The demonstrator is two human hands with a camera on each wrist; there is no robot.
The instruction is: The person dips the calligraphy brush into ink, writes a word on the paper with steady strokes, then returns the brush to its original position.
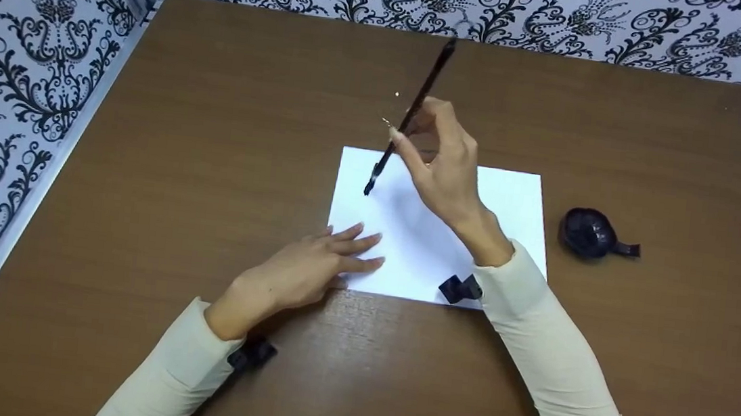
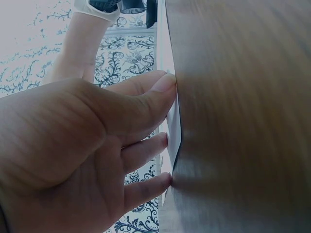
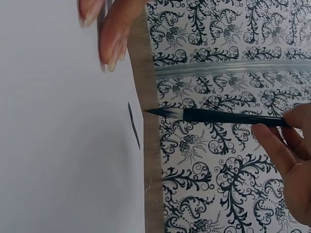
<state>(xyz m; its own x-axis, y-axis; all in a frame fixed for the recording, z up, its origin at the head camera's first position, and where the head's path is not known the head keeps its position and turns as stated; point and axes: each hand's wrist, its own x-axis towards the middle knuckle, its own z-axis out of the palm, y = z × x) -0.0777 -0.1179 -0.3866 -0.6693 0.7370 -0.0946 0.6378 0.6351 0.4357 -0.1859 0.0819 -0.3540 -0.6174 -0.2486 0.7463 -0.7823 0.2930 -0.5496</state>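
Observation:
A dark paintbrush (image 1: 427,84) slants across my right hand (image 1: 446,164), pinched between thumb and fingers partway up its handle. Its dark bristle tip (image 3: 158,112) points down over the left part of a white paper sheet (image 1: 513,208). In the right wrist view a short black stroke (image 3: 133,125) shows on the paper, near the tip. My left hand (image 1: 304,266) rests at the sheet's lower left corner with fingers spread over it. From the left wrist camera, the left thumb (image 2: 163,85) reaches the paper's edge.
Right of the sheet stands a small dark bowl (image 1: 587,233) with a short handle. The brown table (image 1: 229,120) surrounds the paper. Black-and-white patterned cloth (image 1: 53,48) lies beyond the table's left and far edges.

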